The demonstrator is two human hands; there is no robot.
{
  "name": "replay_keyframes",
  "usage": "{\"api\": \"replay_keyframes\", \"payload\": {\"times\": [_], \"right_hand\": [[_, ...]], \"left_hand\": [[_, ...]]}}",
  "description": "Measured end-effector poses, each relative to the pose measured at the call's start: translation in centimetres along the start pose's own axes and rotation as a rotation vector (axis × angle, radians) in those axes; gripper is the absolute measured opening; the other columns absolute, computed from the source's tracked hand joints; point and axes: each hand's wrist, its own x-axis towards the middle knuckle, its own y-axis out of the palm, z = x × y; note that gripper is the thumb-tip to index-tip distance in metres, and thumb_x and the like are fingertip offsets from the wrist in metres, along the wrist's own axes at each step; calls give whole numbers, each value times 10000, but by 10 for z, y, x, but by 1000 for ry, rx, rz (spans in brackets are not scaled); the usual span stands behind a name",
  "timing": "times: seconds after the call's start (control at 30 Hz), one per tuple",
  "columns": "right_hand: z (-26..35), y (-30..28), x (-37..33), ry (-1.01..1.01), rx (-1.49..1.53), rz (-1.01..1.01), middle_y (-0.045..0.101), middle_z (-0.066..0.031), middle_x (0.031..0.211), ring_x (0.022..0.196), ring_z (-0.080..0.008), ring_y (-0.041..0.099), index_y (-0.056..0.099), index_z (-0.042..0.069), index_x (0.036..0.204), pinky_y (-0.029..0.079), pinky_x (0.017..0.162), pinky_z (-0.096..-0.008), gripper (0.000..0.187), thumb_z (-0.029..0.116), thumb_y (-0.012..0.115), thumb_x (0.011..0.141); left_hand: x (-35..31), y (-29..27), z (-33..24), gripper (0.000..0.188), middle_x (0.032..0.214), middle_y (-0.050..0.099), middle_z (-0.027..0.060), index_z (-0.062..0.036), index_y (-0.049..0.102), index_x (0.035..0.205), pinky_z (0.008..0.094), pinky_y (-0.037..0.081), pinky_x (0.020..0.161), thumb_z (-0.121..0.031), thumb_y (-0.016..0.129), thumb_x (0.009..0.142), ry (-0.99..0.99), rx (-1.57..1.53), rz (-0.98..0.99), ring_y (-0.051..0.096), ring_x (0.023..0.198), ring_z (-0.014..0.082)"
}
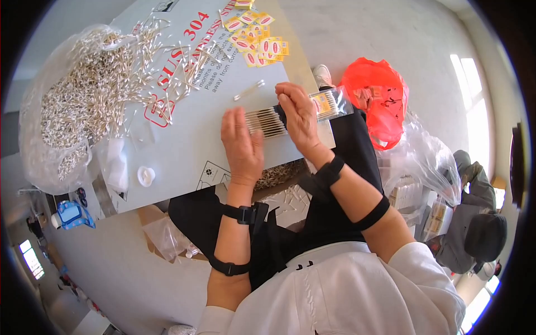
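On the table, a row of cotton swabs (266, 123) lies side by side between my two hands. Flat and stretched out, the fingers of my left hand (242, 146) rest beside the row's left end, touching or nearly touching it. My right hand (298, 118) is at the other end, its fingers extended and slightly bent, above a dark strip. Just right of that hand is a clear plastic bag (341, 104) with swabs and a yellow card (321, 104) in it. Beyond my hands, a few loose swabs (249, 90) lie together.
A large clear bag (34, 134) spills a heap of swabs (92, 92) at the left. Yellow cards (259, 44) lie at the far edge. A small white round container (146, 176) stands near the left front. Right of the table are a red plastic bag (357, 75) and a seated person (472, 223).
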Motion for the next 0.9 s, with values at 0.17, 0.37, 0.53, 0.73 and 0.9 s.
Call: {"api": "replay_keyframes", "payload": {"times": [0.17, 0.37, 0.53, 0.73, 0.9], "right_hand": [[-13, 24, -16, -101, 264, -222, 558, -133, 1176, 1137, -239, 506, 548, -11, 1137, 379, 982, -327, 239, 31, 493, 908], [-40, 53, -19, -46, 405, -180, 471, -80, 1245, 1164, -206, 431, 480, 22, 1241, 371, 972, -325, 316, 25, 417, 931], [-27, 46, -14, -249, 194, -305, 459, -199, 1232, 1105, -361, 480, 482, -20, 1141, 393, 953, -375, 265, 14, 478, 878], [-20, 29, -13, -237, 234, -295, 480, -195, 1155, 1076, -370, 477, 485, -14, 1081, 407, 935, -384, 221, 23, 496, 863], [-23, 24, -12, -245, 200, -253, 470, -196, 1181, 1099, -366, 475, 495, -35, 1086, 408, 941, -376, 224, 21, 495, 869]], "left_hand": [[21, 13, -6, 460, 1357, 412, 152, 10, 401, 1330, 350, 290, 1051, -299, 366, 991, -264, -807, -346, 387, 1251, 245], [13, 36, -1, 580, 1341, 428, 202, 57, 376, 1328, 390, 299, 1063, -405, 343, 979, -331, -759, -260, 406, 1251, 294], [17, 34, -21, 541, 1317, 444, 213, 70, 421, 1289, 393, 324, 1047, -364, 328, 979, -314, -762, -257, 435, 1223, 305], [24, 35, -39, 505, 1287, 478, 209, 55, 453, 1272, 393, 343, 1038, -332, 315, 979, -292, -715, -291, 464, 1200, 304], [24, 36, -40, 486, 1277, 488, 203, 50, 459, 1266, 389, 351, 1026, -317, 329, 977, -258, -666, -281, 477, 1184, 300]]}}
